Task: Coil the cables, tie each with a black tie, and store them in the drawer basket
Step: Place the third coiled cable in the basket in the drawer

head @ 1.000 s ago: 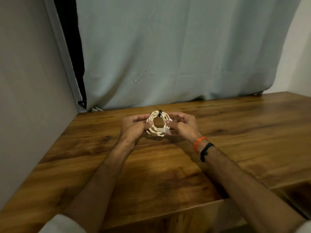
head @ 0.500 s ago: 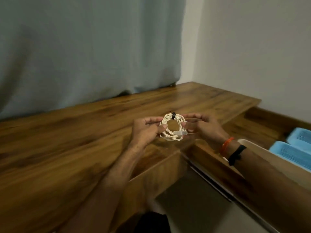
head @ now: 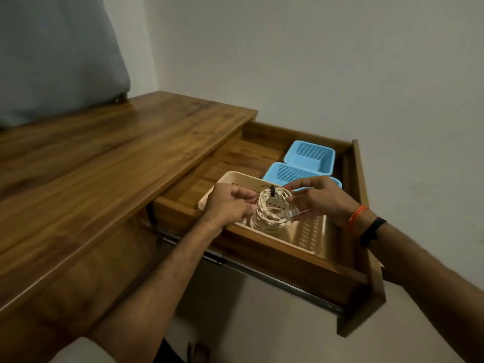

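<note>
A cream braided cable (head: 264, 205), wound into a coil, carries a black tie (head: 272, 191) at its top and a clear plug at its right side. My left hand (head: 227, 204) pinches the coil's left side and my right hand (head: 318, 199) pinches its right side. Both hold it just above a beige perforated basket (head: 306, 231) in the open wooden drawer (head: 282, 260). Another cream coil (head: 267, 224) seems to lie in the basket right under the held one.
Two blue mesh baskets (head: 311, 155) sit further back in the drawer. The wooden desk top (head: 104, 158) stretches to the left, with a grey curtain (head: 57, 56) behind it. A plain wall stands to the right. The drawer front (head: 366, 258) juts out near my right forearm.
My view and both hands have swung right from the desk top to the open drawer, carrying the tied coil over the beige basket.
</note>
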